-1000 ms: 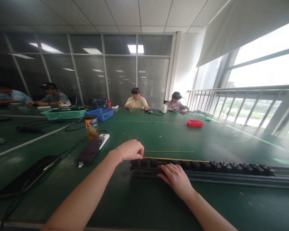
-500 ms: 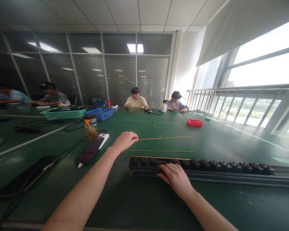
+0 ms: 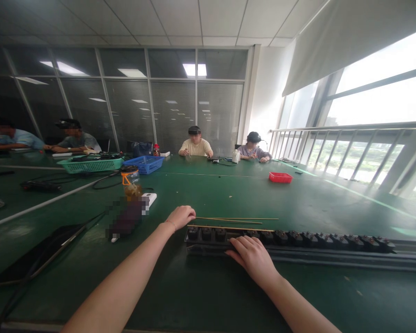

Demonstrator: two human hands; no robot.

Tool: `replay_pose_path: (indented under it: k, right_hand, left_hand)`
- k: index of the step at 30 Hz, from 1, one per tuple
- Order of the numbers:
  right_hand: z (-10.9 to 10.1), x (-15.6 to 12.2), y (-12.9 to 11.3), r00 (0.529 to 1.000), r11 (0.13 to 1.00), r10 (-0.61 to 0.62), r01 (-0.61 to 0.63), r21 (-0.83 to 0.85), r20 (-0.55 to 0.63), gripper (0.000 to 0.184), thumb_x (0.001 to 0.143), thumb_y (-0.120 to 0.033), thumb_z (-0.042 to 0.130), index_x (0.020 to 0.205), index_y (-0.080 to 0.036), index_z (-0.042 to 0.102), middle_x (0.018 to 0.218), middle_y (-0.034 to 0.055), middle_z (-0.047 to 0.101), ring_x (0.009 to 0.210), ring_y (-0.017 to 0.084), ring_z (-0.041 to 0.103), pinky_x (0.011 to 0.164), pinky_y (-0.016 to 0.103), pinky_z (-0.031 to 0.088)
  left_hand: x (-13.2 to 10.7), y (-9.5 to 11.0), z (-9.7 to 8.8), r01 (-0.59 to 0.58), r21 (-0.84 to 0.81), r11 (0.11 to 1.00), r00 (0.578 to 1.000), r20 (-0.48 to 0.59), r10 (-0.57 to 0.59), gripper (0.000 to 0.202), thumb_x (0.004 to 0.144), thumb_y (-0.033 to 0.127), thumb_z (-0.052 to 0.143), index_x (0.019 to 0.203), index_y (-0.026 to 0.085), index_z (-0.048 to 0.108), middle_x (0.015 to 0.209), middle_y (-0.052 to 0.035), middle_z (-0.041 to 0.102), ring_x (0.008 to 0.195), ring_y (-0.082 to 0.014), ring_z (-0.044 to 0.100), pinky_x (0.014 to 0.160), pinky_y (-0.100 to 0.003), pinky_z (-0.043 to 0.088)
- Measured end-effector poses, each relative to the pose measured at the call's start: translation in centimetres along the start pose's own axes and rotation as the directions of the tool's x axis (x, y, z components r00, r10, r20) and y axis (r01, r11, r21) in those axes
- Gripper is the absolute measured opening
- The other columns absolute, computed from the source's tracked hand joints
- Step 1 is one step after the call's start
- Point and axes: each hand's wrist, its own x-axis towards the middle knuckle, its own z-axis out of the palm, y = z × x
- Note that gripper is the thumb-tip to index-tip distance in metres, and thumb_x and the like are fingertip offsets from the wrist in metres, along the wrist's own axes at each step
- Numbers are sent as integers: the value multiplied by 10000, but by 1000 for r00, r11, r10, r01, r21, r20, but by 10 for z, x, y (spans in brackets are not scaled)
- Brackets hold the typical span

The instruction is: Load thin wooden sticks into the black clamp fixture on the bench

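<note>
My left hand (image 3: 180, 217) pinches one end of a thin wooden stick (image 3: 235, 221), its far end pointing right just behind a long black rail (image 3: 284, 255). A second thin stick (image 3: 256, 218) lies on the table close behind, nearly meeting the first near my fingers. Along the back edge of the rail runs a third stick (image 3: 249, 229). A row of black blocks (image 3: 310, 238) sits in the rail. Over the rail's left part lies my right hand (image 3: 253, 256), fingers curled across its top and thumb at its front; the fingertips are partly hidden.
Left of my hand are a phone (image 3: 130, 217), a jar with an orange band (image 3: 130, 178) and a black tablet-like slab (image 3: 38, 254). Green (image 3: 90, 165) and blue (image 3: 147, 164) baskets stand farther back, with a red tray (image 3: 280, 177) right. Several people sit across the table.
My left hand has come down and nearer, bringing its stick from behind the lying stick to just in front of it. My right hand stays on the rail.
</note>
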Motion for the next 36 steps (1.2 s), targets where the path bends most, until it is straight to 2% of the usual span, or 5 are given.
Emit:
replay_pose_path:
  k: [13,18,23,31,36]
  right_hand:
    - [-1,0,-1,1000,1000,-1,1,6,-2,210,837,-346,432,893,-183,553,742,15,591,690,111,535,615,245,333]
    - [0,-1,0,1000,1000,13,-13,15,13,213,839,-344,429,901,-183,554,752,19,595,697,117,534,620,247,333]
    - [1,-1,1,1000,1000,11,-11,0,5,216,830,-359,443,897,-187,557,736,14,588,693,110,533,618,243,332]
    - [1,0,-1,1000,1000,11,-12,12,4,225,842,-351,420,900,-181,556,748,17,591,693,114,530,619,247,330]
    - [1,-1,0,1000,999,18,-18,27,11,219,837,-351,430,899,-181,554,749,14,590,703,117,530,629,249,326]
  left_hand:
    - [-2,-7,4,82,-56,995,996,-11,-83,117,752,231,516,755,202,630,826,-22,601,750,-135,561,669,-230,416]
    - [0,7,-37,73,-204,976,987,-129,-101,208,763,329,488,804,183,629,834,-31,617,749,-137,565,681,-231,417]
    - [-13,48,-94,-86,-353,932,963,209,168,240,701,398,548,807,208,649,755,19,650,692,-119,579,631,-193,405]
    - [-21,74,-80,-147,-125,981,956,235,173,81,655,216,582,675,228,659,680,19,651,639,-124,580,555,-202,372]
    - [-18,71,-93,-119,-149,982,978,156,142,120,691,256,544,717,219,655,706,17,656,649,-116,582,587,-195,385]
